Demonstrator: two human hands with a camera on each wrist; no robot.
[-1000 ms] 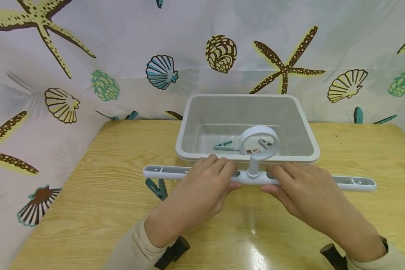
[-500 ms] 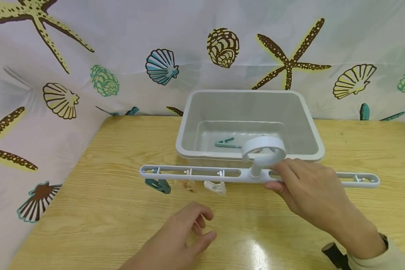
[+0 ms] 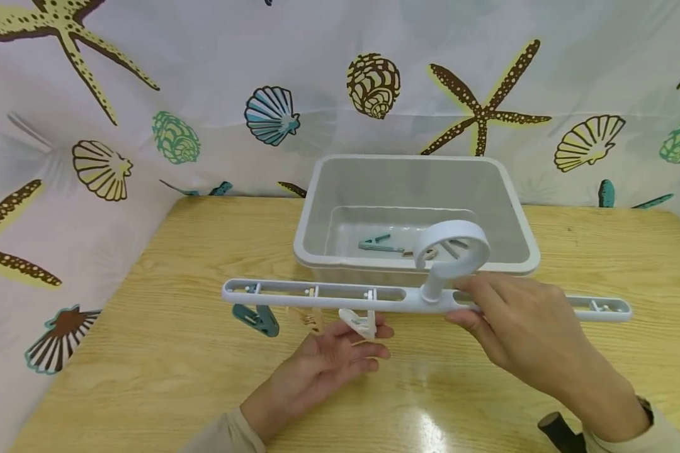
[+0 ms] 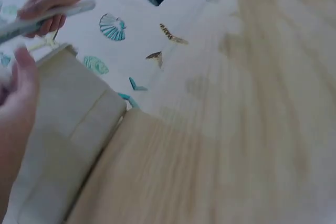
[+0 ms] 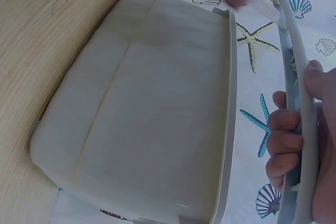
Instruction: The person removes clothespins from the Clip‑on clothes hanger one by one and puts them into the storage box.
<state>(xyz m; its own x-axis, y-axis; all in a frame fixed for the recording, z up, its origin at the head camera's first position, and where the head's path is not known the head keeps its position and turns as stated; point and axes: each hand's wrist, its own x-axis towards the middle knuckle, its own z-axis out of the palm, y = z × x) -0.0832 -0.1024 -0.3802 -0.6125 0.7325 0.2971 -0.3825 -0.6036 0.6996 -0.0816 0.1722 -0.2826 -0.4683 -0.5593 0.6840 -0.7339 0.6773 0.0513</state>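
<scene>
A pale plastic clip hanger (image 3: 410, 301) with a curled hook (image 3: 456, 228) is held up level over the table. My right hand (image 3: 524, 333) grips its bar just right of the hook; the right wrist view shows its fingers (image 5: 283, 142) curled round the bar. From the bar's left half hang a teal clip (image 3: 259, 321), a beige clip (image 3: 313, 319) and a white clip (image 3: 359, 323). My left hand (image 3: 323, 368) is palm up under the bar, its fingers loosely spread behind the white clip. Whether they touch that clip, I cannot tell.
Behind the hanger stands a grey-white bin (image 3: 302, 242) on the wooden table (image 3: 204, 251). Inside it lie a teal clip (image 3: 376, 244) and other clips, partly hidden by the hook. A shell-patterned cloth (image 3: 317, 38) hangs behind.
My left hand let go of the bar, dropped below it, then turned palm up and rose behind the white clip. My right hand kept its grip; the hanger shifted slightly left.
</scene>
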